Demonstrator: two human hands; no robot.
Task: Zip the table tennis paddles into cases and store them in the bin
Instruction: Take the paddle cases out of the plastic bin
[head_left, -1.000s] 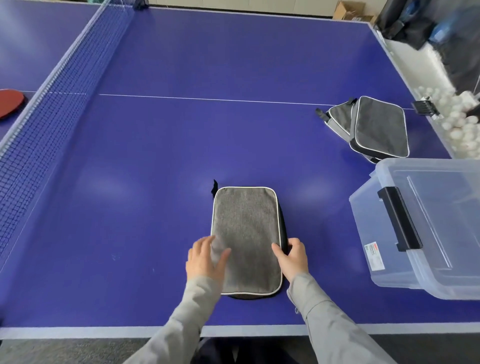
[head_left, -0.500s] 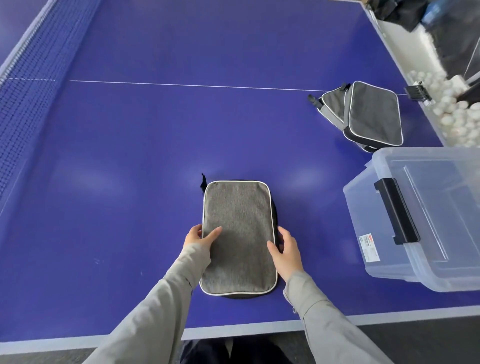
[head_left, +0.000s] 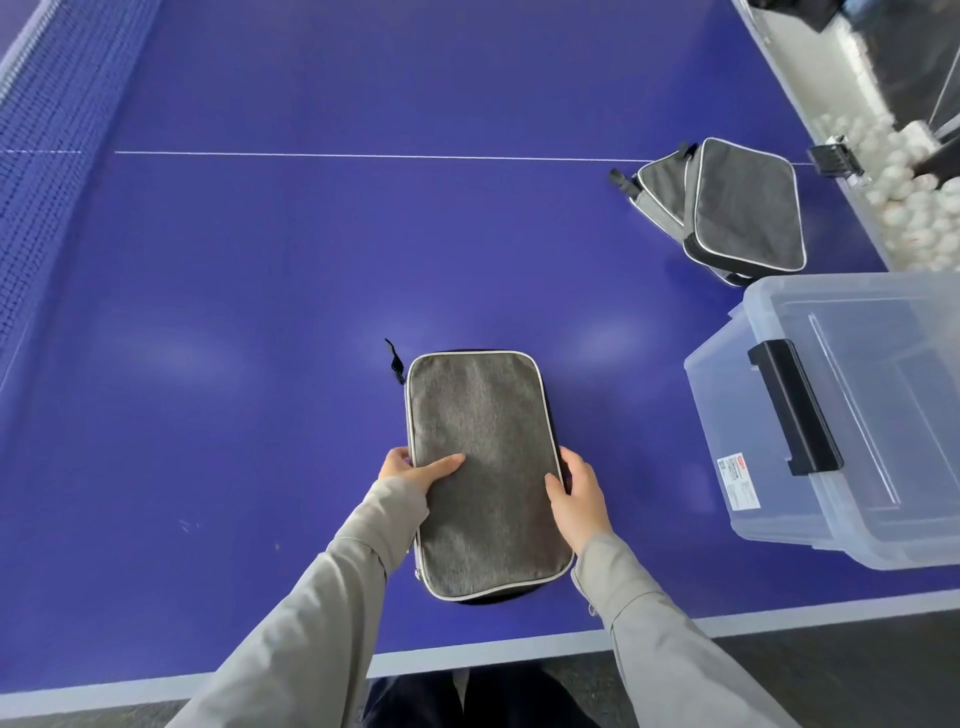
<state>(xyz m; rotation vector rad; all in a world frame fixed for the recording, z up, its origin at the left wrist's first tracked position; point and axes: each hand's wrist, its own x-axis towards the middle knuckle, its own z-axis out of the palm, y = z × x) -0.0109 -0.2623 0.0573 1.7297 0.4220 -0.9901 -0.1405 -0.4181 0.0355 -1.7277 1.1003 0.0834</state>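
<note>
Gripping the gray fabric paddle case (head_left: 485, 470) by its two long sides, both hands sat near the front edge of the table tennis table (head_left: 311, 249), roughly mid-width. Left hand (head_left: 410, 467) clamped the case's left edge, thumb laid flat on top, fingers hidden beneath. Right hand (head_left: 579, 491) pinched the right edge the same way, thumb on the top panel, fingers curled round the side. The case lay flat, or was only just lifted; I could not tell which. It looked light, soft-skinned with some stiffness, probably from padding or a paddle inside, which was not visible. Woven cloth should not slip. Holding it mid-length on both sides seemed right; one hand would likely do. A black zipper pull (head_left: 396, 364) stuck out at the far-left corner, so the zip looked closed, though its track was mostly hidden.

Further right, near the right edge, a pile of more cases (head_left: 737, 208) lay overlapped: two showed clearly, perhaps a third underneath. The clear plastic bin (head_left: 810, 525) with black latch (head_left: 792, 405) stood at the front-right corner, overhanging the edge, its lid seemingly on.

Count: one case in hand, at least two waiting, one bin, no bare paddles seen.
</note>
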